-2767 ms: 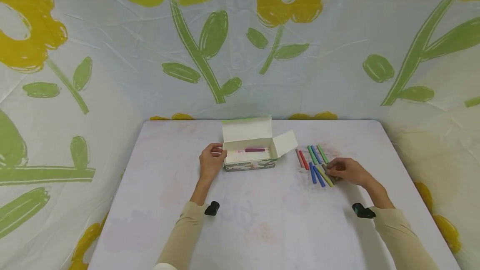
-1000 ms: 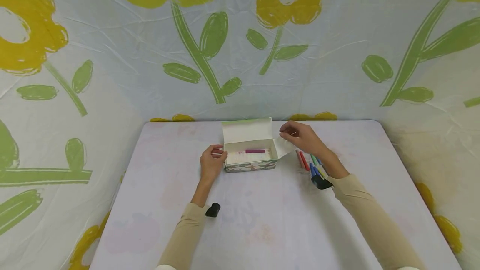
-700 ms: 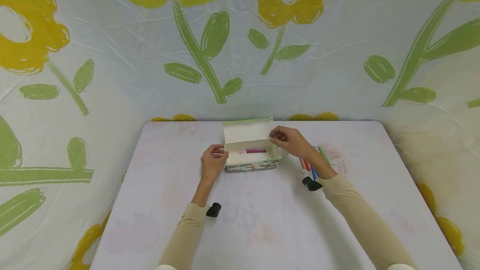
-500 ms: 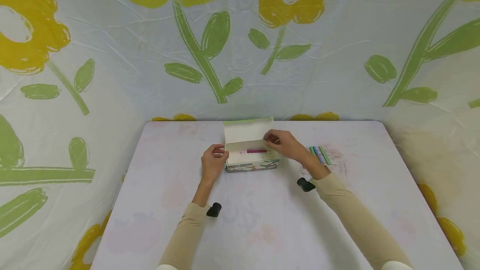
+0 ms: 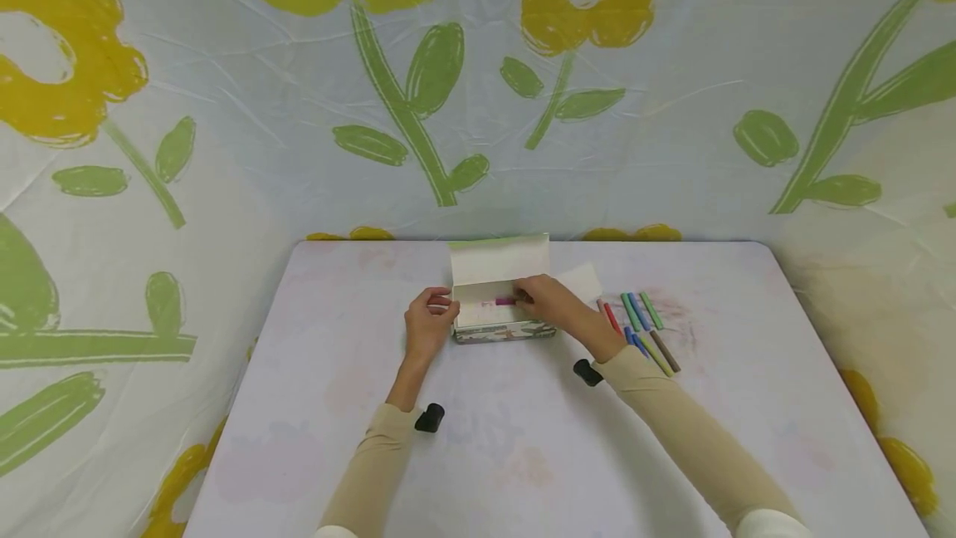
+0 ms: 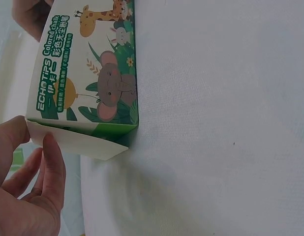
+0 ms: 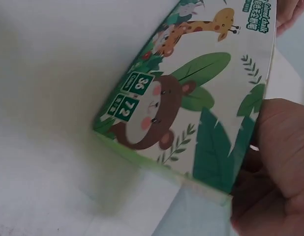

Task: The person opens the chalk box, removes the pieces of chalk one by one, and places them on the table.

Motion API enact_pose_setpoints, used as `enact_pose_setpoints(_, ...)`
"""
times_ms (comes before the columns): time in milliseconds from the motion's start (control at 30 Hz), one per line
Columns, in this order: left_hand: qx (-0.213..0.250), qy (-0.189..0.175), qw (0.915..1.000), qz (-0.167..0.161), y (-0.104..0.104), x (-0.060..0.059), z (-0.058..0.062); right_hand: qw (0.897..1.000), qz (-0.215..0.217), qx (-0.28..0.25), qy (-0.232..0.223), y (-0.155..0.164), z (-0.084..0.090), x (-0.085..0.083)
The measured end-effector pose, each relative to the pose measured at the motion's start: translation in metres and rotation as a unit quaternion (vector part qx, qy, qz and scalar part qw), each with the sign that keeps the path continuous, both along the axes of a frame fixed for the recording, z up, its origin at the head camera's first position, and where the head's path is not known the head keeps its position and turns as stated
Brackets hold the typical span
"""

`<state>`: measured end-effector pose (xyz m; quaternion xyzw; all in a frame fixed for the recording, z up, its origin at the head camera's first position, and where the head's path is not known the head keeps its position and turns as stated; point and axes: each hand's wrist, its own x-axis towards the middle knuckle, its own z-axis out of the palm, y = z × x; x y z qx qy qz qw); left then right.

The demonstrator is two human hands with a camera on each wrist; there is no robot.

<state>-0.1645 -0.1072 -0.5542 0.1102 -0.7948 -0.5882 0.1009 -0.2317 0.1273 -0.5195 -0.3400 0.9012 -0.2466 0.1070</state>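
A chalk box with animal prints stands with its lid raised at the back. Inside lies a purple chalk stick. At the box's left end, my left hand pinches the edge by the side flap, thumb at the corner and fingers against the flap. My right hand reaches into the box from the right, fingers curled down over the right half of the purple chalk. The box wall hides those fingertips in the right wrist view, so I cannot tell whether they grip the chalk.
Right of the box lie loose chalk sticks: a red one, several blue and green, a yellow one and a brown one. The box's right flap sticks out behind my right hand. Flowered cloth rises behind the table.
My right hand has moved from the loose chalk sticks leftward past the right flap, then down into the box onto the purple chalk. My left hand has stayed at the box's left end.
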Motion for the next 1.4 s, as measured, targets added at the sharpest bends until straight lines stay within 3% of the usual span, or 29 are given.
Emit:
enact_pose_setpoints(333,0.003,-0.001,1.0,-0.002,0.001,-0.001,0.002,0.997,0.01,0.074,-0.003,-0.01,0.006,0.003)
enact_pose_setpoints(500,0.004,-0.002,1.0,-0.001,0.001,-0.002,0.001,0.995,0.026,0.097,0.02,-0.013,0.008,0.003)
enact_pose_setpoints(733,0.0,-0.003,1.0,0.003,0.003,0.0,0.003,0.984,0.054,0.159,0.064,-0.018,0.001,-0.002)
enact_pose_setpoints(1167,-0.006,0.0,1.0,0.002,0.003,0.001,0.002,0.976,0.079,0.161,0.122,-0.018,-0.005,-0.005)
enact_pose_setpoints(1400,-0.012,0.001,0.9999,0.002,0.002,0.0,0.002,0.984,0.076,0.133,0.094,-0.009,-0.003,-0.006)
